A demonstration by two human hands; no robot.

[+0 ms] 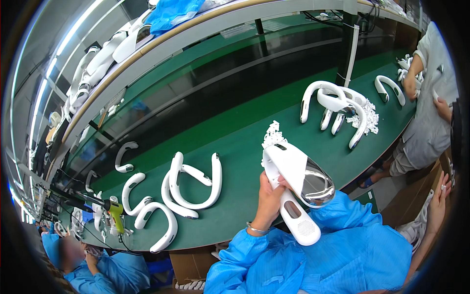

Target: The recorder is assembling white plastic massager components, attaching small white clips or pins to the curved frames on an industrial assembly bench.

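A white U-shaped neckband device [299, 223] is raised over the table's near edge, tilted toward me. One end has a dark oval window and a patch of small holes; the other, wider part carries a shiny dark oval cover. My left hand [267, 203] is closed around the device's left side, a bracelet at its wrist. Of my right hand [284, 183], only fingertips show, against the inner side of the band; the device covers the rest. Just beyond it lies a heap of small white parts [273, 133].
Several white neckband devices [215, 188] lie left on the green table [245, 196], more [333, 100] at right beside another white heap. A yellow-green power tool [116, 215] is at far left. Co-workers sit at lower left and stand at right. A shelf rail [196, 27] runs overhead.
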